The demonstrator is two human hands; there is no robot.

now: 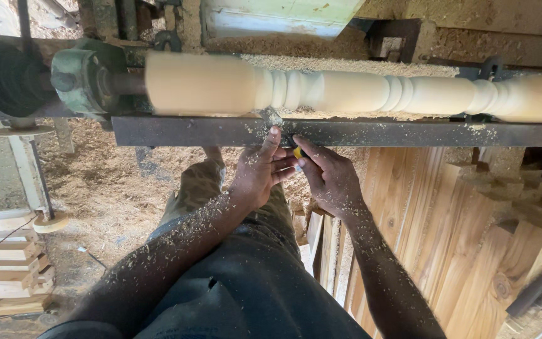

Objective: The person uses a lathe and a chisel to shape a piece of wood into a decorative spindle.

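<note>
Presently: left hand (260,172), fingers curled, thumb up against the steel rest (371,133), touching a small yellow tool (297,153); right hand (329,177) pinching that tool just below the rest. Turned spindle (346,91), pale wood, mounted on the lathe (83,78) above. Sawdust on forearms and floor (108,188). Planks (434,213) stacked at right.

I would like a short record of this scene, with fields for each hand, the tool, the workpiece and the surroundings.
left hand: on the tool, thumb up against the metal rest
right hand: grips the yellow handle
tool: tip reaches over the rest to the spindle
spindle: pale wood on a lathe, beads and grooves already cut
surroundings: sawdust on floor, planks at right
</note>
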